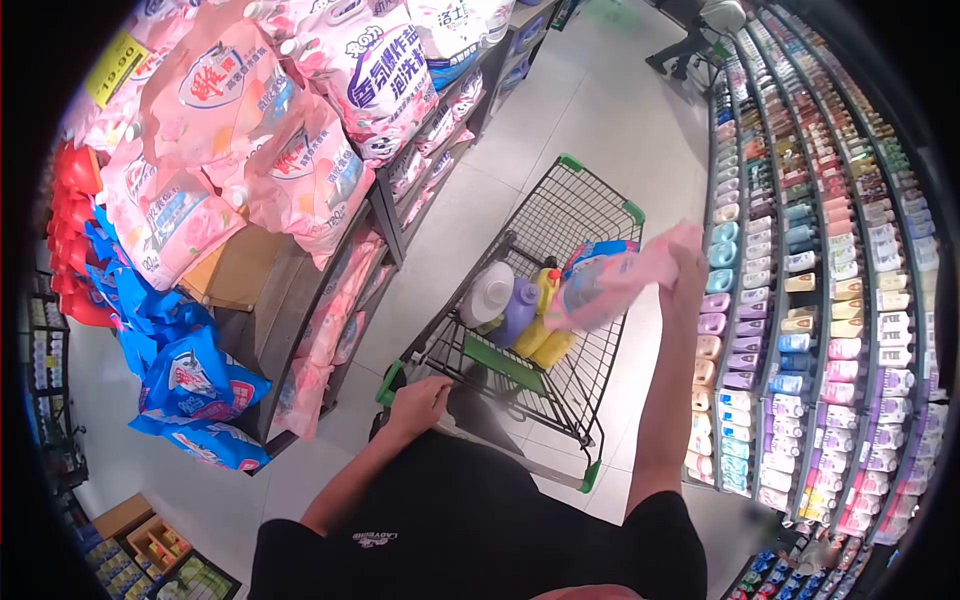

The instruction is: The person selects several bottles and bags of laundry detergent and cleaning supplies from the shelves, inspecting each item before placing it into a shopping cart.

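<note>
My right hand (pixel 686 268) grips a pink detergent bag (pixel 625 285) by its top end and holds it over the shopping cart (pixel 590 395). The bag is tilted and slightly blurred, its lower end above the goods in the basket. At the near left end of the cart handle (pixel 545 470), my left hand (pixel 420 406) is closed around the bar. Inside the cart are a white bottle or jug (pixel 488 294), a purple bottle (pixel 519 312), yellow bottles (pixel 547 345) and a blue pack (pixel 598 254), partly covered by the pink bag.
Pink detergent bags (pixel 225 80) are piled on a display stand at left, with blue bags (pixel 200 385) at its near corner. Long shelves of bottles (pixel 790 340) line the right side. Tiled floor (pixel 540 110) runs ahead; another person (pixel 685 50) stands far up the aisle.
</note>
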A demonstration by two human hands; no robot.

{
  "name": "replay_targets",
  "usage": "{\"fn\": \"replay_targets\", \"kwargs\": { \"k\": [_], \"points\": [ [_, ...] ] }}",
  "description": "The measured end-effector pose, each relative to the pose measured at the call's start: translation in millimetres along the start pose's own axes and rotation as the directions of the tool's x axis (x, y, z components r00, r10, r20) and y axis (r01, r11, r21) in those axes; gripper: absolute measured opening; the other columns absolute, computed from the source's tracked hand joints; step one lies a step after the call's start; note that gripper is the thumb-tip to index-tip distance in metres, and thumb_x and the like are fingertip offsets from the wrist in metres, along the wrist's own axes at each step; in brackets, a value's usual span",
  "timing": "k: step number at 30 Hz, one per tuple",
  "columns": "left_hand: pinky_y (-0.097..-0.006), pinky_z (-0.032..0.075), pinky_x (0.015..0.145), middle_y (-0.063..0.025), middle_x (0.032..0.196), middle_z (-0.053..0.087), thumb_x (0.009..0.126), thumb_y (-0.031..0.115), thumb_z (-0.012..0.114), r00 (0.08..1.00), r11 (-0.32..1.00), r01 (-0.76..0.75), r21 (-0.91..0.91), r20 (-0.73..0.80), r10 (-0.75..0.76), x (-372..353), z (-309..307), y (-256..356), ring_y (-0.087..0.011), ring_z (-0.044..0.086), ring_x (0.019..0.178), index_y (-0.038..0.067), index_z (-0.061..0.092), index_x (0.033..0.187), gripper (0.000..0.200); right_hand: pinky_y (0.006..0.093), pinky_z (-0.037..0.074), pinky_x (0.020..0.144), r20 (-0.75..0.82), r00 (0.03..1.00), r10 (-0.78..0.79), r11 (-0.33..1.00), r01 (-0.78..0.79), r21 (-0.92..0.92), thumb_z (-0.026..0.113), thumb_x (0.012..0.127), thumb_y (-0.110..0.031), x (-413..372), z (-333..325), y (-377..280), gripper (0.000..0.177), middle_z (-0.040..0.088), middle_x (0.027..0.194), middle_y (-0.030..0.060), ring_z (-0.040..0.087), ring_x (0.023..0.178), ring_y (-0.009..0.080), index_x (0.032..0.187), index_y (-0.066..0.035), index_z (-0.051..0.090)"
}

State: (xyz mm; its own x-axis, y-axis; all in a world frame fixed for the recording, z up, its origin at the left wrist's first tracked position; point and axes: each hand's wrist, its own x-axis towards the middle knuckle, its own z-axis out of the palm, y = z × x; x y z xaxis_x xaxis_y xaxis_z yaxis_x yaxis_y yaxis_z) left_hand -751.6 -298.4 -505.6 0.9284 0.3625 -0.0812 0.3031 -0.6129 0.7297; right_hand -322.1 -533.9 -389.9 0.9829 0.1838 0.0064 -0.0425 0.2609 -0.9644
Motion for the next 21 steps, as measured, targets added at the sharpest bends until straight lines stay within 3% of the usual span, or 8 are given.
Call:
{"fn": "replay_targets", "kwargs": {
  "k": [6, 9, 12, 14, 17, 19, 20, 21],
  "points": [
    [-0.0406, 0.057, 0.064, -0.0079, 0.09, 0.075, 0.096, 0.019, 0.069, 0.989, 0.984, 0.103, 0.144, -0.123, -0.085, 9, 9, 16, -0.0299, 0.072, 0.074, 0.01, 0.072, 0.113, 0.02, 0.0328, 0.055, 0.077, -0.086, 0.995, 0.059, 0.955, -0.081, -0.285, 0.065, 0.088, -0.005, 98, -44, 186, 0.024, 0.07, 0.096, 0.0066, 0.067, 0.086, 0.0164, 0.11, 0.006, 0.068],
    [-0.0406, 0.056, 0.063, -0.0073, 0.088, 0.075, 0.096, 0.02, 0.07, 0.985, 0.978, 0.135, 0.159, -0.126, -0.115, 10, 10, 21, -0.0291, 0.072, 0.073, 0.011, 0.072, 0.115, 0.021, 0.0321, 0.055, 0.073, 0.088, 0.993, -0.072, 0.69, 0.114, -0.715, 0.065, 0.088, -0.008, 134, -102, 344, 0.024, 0.07, 0.093, 0.0072, 0.066, 0.08, 0.0165, 0.107, 0.006, 0.07],
    [-0.0408, 0.055, 0.062, -0.0072, 0.088, 0.075, 0.096, 0.021, 0.07, 0.981, 0.971, 0.155, 0.183, -0.142, -0.13, 13, 16, 25, -0.0295, 0.072, 0.073, 0.012, 0.071, 0.115, 0.021, 0.0318, 0.053, 0.067, -0.118, 0.991, -0.06, 0.661, -0.05, -0.749, 0.065, 0.089, -0.01, 115, -120, 410, 0.021, 0.069, 0.087, 0.0078, 0.065, 0.075, 0.0156, 0.102, 0.004, 0.073],
    [-0.0413, 0.055, 0.062, -0.0073, 0.088, 0.075, 0.096, 0.021, 0.07, 0.98, 0.967, 0.157, 0.201, -0.151, -0.128, 15, 19, 27, -0.0303, 0.072, 0.073, 0.012, 0.071, 0.116, 0.022, 0.0313, 0.054, 0.065, -0.192, 0.976, 0.103, 0.683, -0.21, -0.699, 0.065, 0.09, -0.012, 92, -115, 406, 0.021, 0.069, 0.085, 0.0077, 0.066, 0.074, 0.0158, 0.101, 0.003, 0.073],
    [-0.0426, 0.056, 0.062, -0.0082, 0.089, 0.075, 0.095, 0.02, 0.07, 0.984, 0.965, 0.147, 0.218, -0.131, -0.12, 19, 25, 31, -0.0317, 0.072, 0.074, 0.012, 0.071, 0.116, 0.022, 0.0307, 0.054, 0.063, -0.161, 0.865, 0.476, 0.771, -0.499, -0.396, 0.066, 0.091, -0.015, 53, -123, 380, 0.02, 0.069, 0.082, 0.0076, 0.067, 0.073, 0.016, 0.098, 0.002, 0.074],
    [-0.0434, 0.056, 0.063, -0.0094, 0.091, 0.076, 0.095, 0.019, 0.07, 0.987, 0.962, 0.13, 0.24, -0.123, -0.103, 21, 30, 30, -0.0325, 0.072, 0.075, 0.012, 0.071, 0.117, 0.023, 0.0311, 0.057, 0.066, -0.05, 0.888, 0.458, 0.832, -0.447, -0.329, 0.069, 0.093, -0.018, 24, -138, 357, 0.026, 0.072, 0.089, 0.01, 0.07, 0.074, 0.0191, 0.109, 0.003, 0.072],
    [-0.0466, 0.056, 0.063, -0.0128, 0.089, 0.074, 0.095, 0.021, 0.067, 0.988, 0.972, 0.113, 0.206, -0.128, -0.087, 23, 31, 33, -0.0352, 0.072, 0.075, 0.012, 0.069, 0.117, 0.024, 0.0315, 0.058, 0.069, -0.032, 0.9, 0.435, 0.801, -0.402, -0.443, 0.071, 0.095, -0.02, 7, -152, 343, 0.032, 0.073, 0.098, 0.0125, 0.071, 0.081, 0.019, 0.116, 0.004, 0.069],
    [-0.0476, 0.056, 0.063, -0.0139, 0.088, 0.073, 0.096, 0.021, 0.066, 0.992, 0.965, 0.105, 0.241, -0.088, -0.086, 24, 32, 32, -0.0363, 0.071, 0.075, 0.012, 0.068, 0.117, 0.024, 0.031, 0.059, 0.073, 0.006, 0.904, 0.428, 0.878, -0.414, -0.242, 0.069, 0.098, -0.02, -22, -166, 329, 0.031, 0.073, 0.102, 0.0136, 0.071, 0.088, 0.0176, 0.117, 0.004, 0.069]
  ]
}}
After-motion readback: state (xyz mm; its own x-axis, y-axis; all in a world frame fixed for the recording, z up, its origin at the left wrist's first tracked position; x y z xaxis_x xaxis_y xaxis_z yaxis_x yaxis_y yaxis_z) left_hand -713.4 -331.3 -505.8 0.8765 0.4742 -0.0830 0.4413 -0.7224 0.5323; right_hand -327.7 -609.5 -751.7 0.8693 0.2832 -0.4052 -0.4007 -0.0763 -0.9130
